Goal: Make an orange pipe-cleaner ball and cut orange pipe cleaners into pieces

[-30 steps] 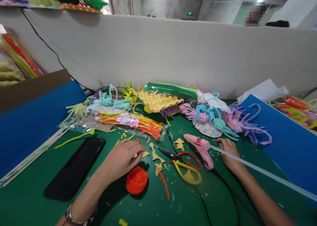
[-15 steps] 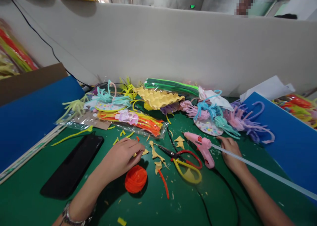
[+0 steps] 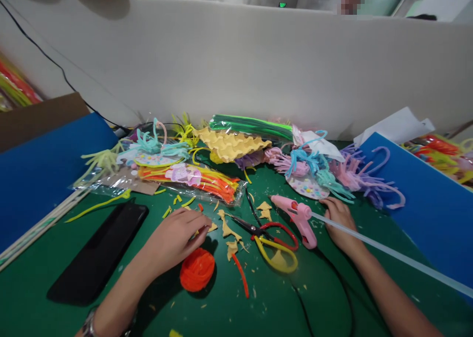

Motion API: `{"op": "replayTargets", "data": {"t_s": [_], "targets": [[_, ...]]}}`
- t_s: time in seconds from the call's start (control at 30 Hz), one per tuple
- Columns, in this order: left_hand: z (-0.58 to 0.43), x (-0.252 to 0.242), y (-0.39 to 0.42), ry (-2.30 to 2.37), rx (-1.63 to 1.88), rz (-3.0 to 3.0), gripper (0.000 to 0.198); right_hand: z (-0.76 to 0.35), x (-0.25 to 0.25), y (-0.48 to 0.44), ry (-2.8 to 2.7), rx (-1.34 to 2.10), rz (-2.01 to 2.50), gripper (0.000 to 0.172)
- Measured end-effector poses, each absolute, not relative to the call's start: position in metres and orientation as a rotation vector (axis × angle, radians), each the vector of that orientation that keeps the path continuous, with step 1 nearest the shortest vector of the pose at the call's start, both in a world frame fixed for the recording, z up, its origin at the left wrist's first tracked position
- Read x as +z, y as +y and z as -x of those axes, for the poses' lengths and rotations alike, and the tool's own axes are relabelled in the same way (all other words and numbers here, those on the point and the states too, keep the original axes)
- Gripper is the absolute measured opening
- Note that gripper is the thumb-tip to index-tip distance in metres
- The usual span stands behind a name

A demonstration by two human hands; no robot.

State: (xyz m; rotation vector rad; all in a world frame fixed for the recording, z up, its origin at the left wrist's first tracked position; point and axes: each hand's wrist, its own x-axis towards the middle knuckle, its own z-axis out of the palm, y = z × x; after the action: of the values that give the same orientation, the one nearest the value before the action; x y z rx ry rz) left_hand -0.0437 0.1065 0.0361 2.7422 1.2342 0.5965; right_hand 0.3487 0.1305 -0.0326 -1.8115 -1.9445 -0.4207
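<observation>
My left hand (image 3: 183,231) hangs over the green table just behind a ball of orange-red pipe cleaner (image 3: 197,269). Its fingers are loosely bent, thumb apart below them, and I see nothing held. Small yellow and tan scraps (image 3: 225,224) lie by its fingertips. My right hand (image 3: 338,221) rests, fingers stretched out, to the right of a pink glue gun (image 3: 295,214), apart from it. A long translucent glue stick (image 3: 384,245) juts from the gun's back and passes over my right wrist. Between the hands lie scissors (image 3: 264,233) with one red and one yellow handle loop.
A black phone (image 3: 98,253) lies at left. Bagged orange and yellow pipe cleaners (image 3: 192,179), a tan egg-carton piece (image 3: 231,145) and pastel pipe-cleaner figures (image 3: 306,167) line the back. Blue panels (image 3: 48,164) flank the table; a black cord (image 3: 336,273) trails from the gun.
The whole view has shifted slightly, so things appear a little farther left. Both hands keep their places among the objects, and nothing has been taken up or put down.
</observation>
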Motion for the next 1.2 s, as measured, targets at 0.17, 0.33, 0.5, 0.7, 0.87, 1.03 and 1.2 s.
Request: {"op": "replayTargets", "data": {"t_s": [0.17,0.33,0.5,0.7,0.87,1.03,1.2], "targets": [[0.043,0.038,0.108,1.232,0.586,-2.751,0.017,-0.346,-0.031,0.129,-1.977,-0.460,1.806,0.029],[0.041,0.039,0.107,1.216,0.573,-2.790,0.017,-0.349,-0.027,0.137,-2.015,-0.502,1.785,0.021],[0.042,0.039,0.106,1.216,0.574,-2.798,0.019,-0.353,-0.025,0.151,-1.991,-0.500,1.772,0.008],[0.045,0.035,0.107,1.229,0.583,-2.769,0.021,-0.352,-0.028,0.152,-1.977,-0.492,1.778,0.015],[0.046,0.033,0.107,1.226,0.600,-2.761,0.020,-0.353,-0.030,0.149,-1.908,-0.547,1.817,0.011],[0.045,0.036,0.107,1.223,0.574,-2.771,0.020,-0.351,-0.028,0.148,-1.914,-0.560,1.857,0.012],[0.045,0.037,0.106,1.228,0.571,-2.770,0.020,-0.351,-0.028,0.149,-1.889,-0.570,1.910,0.012]]}}
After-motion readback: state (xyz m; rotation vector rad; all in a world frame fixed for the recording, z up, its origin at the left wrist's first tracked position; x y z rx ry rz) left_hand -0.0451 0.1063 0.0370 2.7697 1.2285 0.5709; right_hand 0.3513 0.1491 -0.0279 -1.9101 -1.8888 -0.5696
